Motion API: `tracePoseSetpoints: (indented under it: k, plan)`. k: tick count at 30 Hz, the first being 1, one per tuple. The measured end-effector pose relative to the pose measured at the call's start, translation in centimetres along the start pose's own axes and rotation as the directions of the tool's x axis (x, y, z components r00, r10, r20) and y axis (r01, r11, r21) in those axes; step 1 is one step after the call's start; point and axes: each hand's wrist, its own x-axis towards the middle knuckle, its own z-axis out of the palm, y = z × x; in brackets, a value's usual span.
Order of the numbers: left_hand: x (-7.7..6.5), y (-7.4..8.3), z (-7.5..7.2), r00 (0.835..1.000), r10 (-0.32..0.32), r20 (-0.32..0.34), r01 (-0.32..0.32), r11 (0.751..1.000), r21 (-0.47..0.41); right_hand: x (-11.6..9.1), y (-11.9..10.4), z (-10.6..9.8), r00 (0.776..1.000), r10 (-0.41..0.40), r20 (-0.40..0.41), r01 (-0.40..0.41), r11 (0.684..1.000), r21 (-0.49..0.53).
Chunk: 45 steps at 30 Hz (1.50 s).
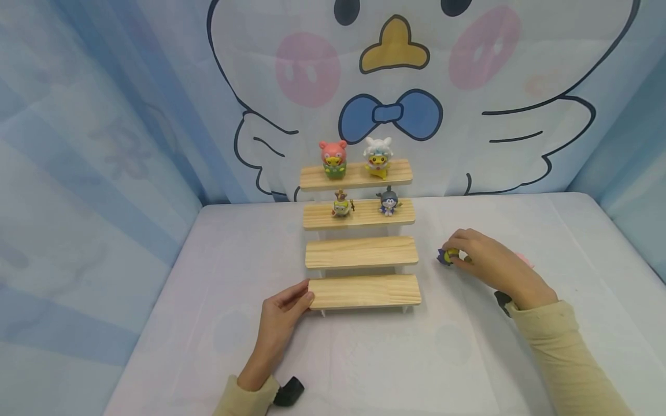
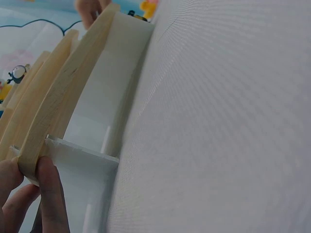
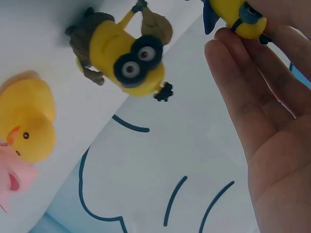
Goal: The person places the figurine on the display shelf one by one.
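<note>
Let twelve o'clock be far away and the middle of the wooden stand be the clock's middle. Nearest, at about seven o'clock, the left hand (image 1: 281, 315) has its thumb and fingers bent round the left end of the bottom step (image 1: 364, 291), pinching it. Farther off, just past three o'clock, is the small blue and yellow toy (image 1: 450, 255). The right hand (image 1: 489, 261) has it between bent thumb and fingers, with just a little gap that the toy fills. I can't tell if the toy touches the table (image 1: 374, 358). It is held sideways: its blue end points to nine o'clock, and its long way seems to run from nine to three, though fingers hide part of it. Close by are a goggled toy (image 3: 126, 58), a yellow duck (image 3: 29, 119) and a pink toy (image 3: 17, 172). The step in hand looks like picking up the blue and yellow toy. I think the next move calls for a snug pinch, a lift that misses the goggled toy, and a turn to get it upright. Farthest, near twelve, four little toys (image 1: 341, 204) stand on the two upper steps (image 1: 364, 217).
</note>
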Motion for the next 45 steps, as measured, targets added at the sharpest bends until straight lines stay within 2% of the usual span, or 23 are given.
tracePoseSetpoints:
  k: [18,32,40,45]
  plan:
    - [0.0,0.0,0.0,1.000,0.009,0.001,-0.009,1.000,-0.004,0.2,-2.4,-1.5,0.999,0.036,0.000,-0.036,0.999,-0.037]
    - [0.1,0.1,0.0,1.000,0.017,0.004,-0.017,1.000,0.016,0.2,-3.9,-2.7,0.992,-0.074,-0.103,0.069,0.996,-0.056]
    - [0.1,0.1,0.0,1.000,0.028,0.013,-0.029,0.999,0.019,0.3,-4.8,-3.6,0.983,-0.121,-0.135,0.116,0.992,-0.045]
    - [0.1,0.1,0.0,1.000,0.028,0.010,-0.028,0.999,0.023,0.4,-5.4,-4.0,0.985,-0.117,-0.129,0.113,0.993,-0.043]
